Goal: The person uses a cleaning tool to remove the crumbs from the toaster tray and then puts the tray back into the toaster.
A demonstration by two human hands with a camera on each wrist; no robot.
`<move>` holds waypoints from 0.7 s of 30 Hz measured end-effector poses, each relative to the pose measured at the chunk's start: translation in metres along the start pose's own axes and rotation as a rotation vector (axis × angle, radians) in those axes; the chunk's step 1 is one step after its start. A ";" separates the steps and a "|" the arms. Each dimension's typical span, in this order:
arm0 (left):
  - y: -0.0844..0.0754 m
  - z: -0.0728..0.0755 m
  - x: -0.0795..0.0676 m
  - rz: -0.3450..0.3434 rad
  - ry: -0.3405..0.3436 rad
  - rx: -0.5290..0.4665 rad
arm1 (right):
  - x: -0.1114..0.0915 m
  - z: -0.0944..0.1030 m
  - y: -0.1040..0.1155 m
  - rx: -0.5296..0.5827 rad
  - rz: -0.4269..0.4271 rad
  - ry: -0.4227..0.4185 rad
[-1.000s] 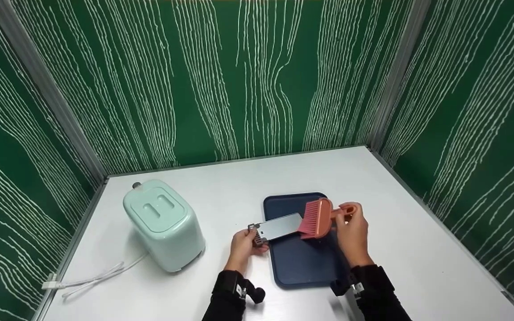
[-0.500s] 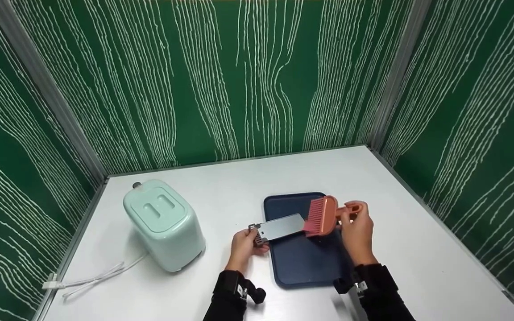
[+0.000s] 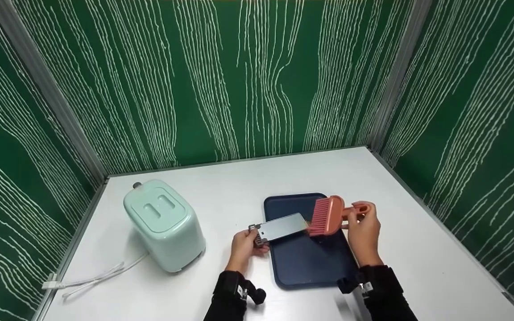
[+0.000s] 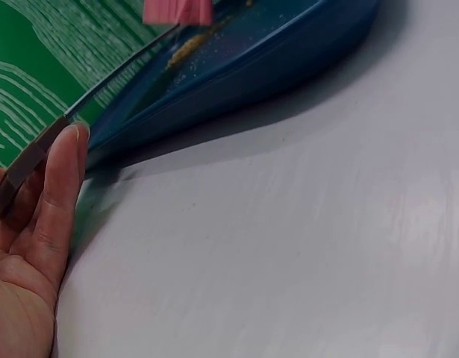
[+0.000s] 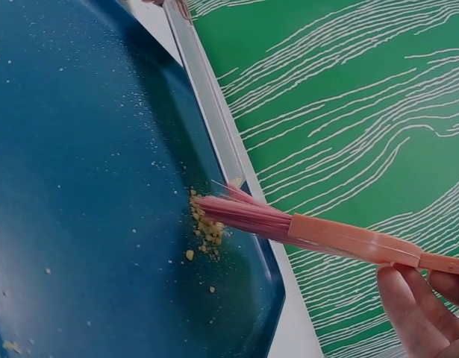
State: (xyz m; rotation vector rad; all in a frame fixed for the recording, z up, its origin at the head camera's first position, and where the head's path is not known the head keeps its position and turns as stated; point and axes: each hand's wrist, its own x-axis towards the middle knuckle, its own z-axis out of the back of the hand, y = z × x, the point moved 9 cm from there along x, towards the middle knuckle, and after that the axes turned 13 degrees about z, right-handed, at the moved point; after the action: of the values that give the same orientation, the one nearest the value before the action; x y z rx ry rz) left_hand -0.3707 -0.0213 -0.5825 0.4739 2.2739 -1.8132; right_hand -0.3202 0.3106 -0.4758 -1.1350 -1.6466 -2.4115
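My left hand grips the dark slotted end of a flat silver crumb tray, which tilts over a dark blue serving tray. In my right hand is the handle of a small orange hand brush with pink bristles. Those bristles are at the crumb tray's far end, in the right wrist view right over a cluster of yellowish crumbs. Finer crumbs are scattered across the blue tray's floor. From the left wrist, the crumb tray appears edge-on, with my thumb against it.
A mint-green toaster with a lid stands on the left of the white table. Its white cord and plug lie towards the left edge. Green walls with white wavy lines enclose the back and both sides.
My right hand has drawn the brush to the right, off the crumb tray's surface towards and past its far end. The left hand and crumb tray have hardly moved.
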 end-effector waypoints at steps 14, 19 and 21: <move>0.001 -0.001 0.002 0.011 0.000 -0.004 | 0.006 0.005 0.008 0.137 -0.060 -0.096; 0.001 0.000 0.003 0.016 0.002 -0.007 | 0.001 -0.019 0.007 0.293 -0.166 -0.102; 0.001 -0.001 0.003 0.017 0.008 -0.005 | -0.002 -0.029 0.007 0.325 -0.188 -0.091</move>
State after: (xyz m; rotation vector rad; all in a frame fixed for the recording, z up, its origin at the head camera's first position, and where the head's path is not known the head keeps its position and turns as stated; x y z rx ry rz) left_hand -0.3731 -0.0200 -0.5848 0.4995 2.2725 -1.7998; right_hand -0.3321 0.2826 -0.4767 -1.0925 -2.1640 -2.1006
